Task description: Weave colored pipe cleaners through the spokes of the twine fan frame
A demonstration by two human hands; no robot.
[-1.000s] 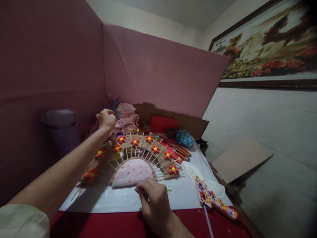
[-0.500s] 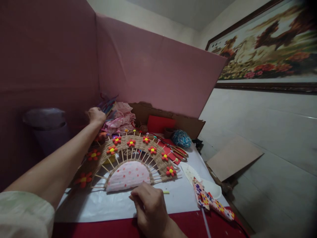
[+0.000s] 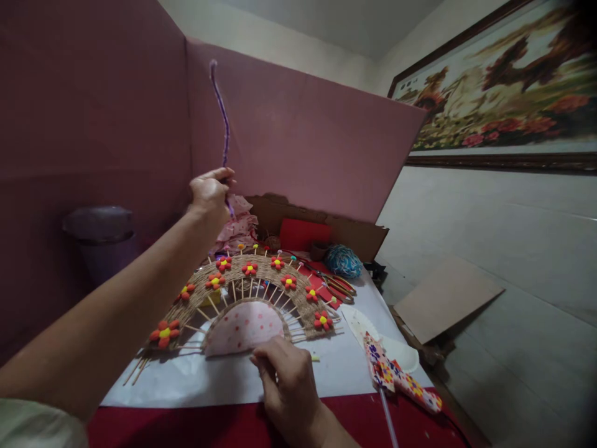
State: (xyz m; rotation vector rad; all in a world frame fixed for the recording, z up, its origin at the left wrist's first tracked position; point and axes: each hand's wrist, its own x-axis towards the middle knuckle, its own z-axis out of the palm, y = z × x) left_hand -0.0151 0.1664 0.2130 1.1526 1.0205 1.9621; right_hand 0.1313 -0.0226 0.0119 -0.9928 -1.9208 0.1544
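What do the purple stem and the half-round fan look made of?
The purple stem in the left hand looks like fuzzy chenille wire: thin, soft-edged, slightly kinked. The fan looks like rough tan twine woven over thin pale wooden sticks whose ends poke out; its red flowers look matte, perhaps clay or foam.

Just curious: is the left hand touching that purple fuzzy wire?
Touching. Head view: the left hand grips the purple fuzzy wire, which rises from its fingers.

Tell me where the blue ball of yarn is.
Head view: the blue ball of yarn sits at the table's back right, behind the scissors, in front of the cardboard.
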